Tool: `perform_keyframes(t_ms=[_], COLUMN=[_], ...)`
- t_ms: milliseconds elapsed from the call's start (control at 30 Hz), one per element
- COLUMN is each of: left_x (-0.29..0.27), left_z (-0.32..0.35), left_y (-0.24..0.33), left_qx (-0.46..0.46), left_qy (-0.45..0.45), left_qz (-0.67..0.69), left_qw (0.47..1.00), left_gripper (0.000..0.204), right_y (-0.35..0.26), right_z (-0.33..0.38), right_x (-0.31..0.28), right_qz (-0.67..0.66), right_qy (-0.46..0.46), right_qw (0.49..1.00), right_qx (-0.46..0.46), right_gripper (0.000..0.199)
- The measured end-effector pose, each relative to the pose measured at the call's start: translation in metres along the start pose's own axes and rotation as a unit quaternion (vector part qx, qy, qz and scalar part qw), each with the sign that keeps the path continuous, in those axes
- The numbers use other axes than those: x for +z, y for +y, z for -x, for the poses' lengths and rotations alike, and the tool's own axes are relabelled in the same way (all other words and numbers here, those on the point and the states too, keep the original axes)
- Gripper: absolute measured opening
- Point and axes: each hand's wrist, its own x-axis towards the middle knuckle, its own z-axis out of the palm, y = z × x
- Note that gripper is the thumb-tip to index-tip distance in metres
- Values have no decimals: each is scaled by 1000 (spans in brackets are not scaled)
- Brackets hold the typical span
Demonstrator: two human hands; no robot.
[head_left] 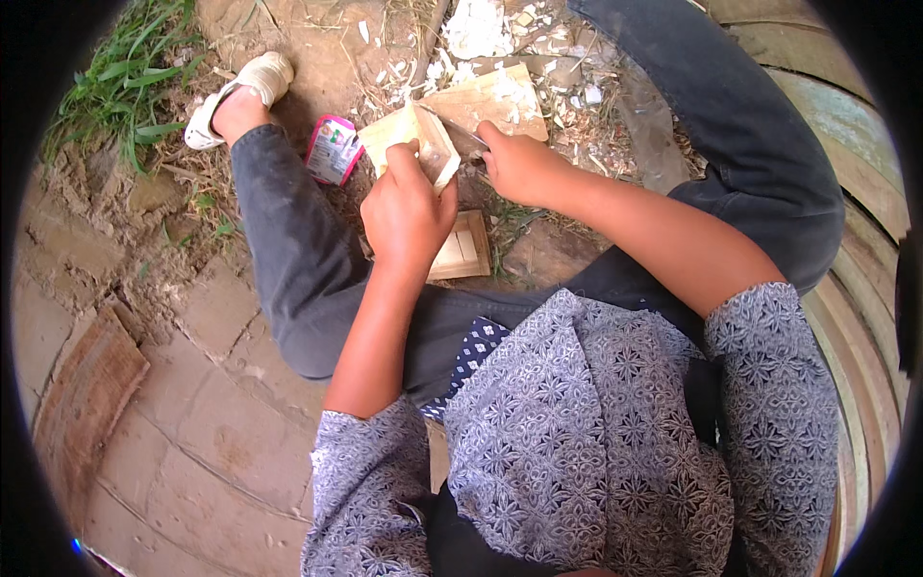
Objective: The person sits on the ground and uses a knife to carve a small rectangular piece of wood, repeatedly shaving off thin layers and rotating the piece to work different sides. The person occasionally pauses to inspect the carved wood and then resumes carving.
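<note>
My left hand (408, 213) is closed around a small pale wooden box (388, 135), holding it tilted above the ground between my legs. In my right hand (527, 171) is a knife (460, 135), its handle mostly hidden by my fingers. The blade lies along the box's upper right edge and seems to touch it. Just beyond the box, a flat wooden board (505, 94) rests on the ground with shavings on it. Nearer me, partly behind my left wrist, sits a second small wooden box or frame (471, 252).
White wood shavings (476, 29) are scattered over the dirt at the far side. A pink-edged printed packet (334, 150) lies left of the box. My legs (298, 240) bend around the work area. Curved planks (836, 115) run along the right, and grass (130, 72) grows at far left.
</note>
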Motion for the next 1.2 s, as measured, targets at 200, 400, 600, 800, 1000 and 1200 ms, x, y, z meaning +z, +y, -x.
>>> perform_keyframes(t_ms=[200,400,600,800,1000,1200], left_x=[-2,-2,-13,-24,-6,-4], left_z=[-8,-3,-19,-2,3,14], left_y=[-2,-6,-2,3,-3,-3], left_qx=[-12,-25,-47,-26,-10,-34], left_qy=[7,-3,16,-4,-32,-38], left_qz=[14,18,39,80,29,21], left_qw=[1000,1000,998,996,999,998], left_gripper=[47,47,47,48,48,48], right_y=[4,-22,-4,-3,33,-5], right_z=[-8,12,-22,24,52,60], right_x=[-12,-25,-12,-49,-17,-3], right_qz=[-5,28,43,-58,-54,-127], right_qy=[-3,-46,-37,-63,40,53], right_qw=[1000,999,997,990,997,990], right_qx=[-18,-2,46,111,44,-38], right_gripper=[31,31,33,46,48,32])
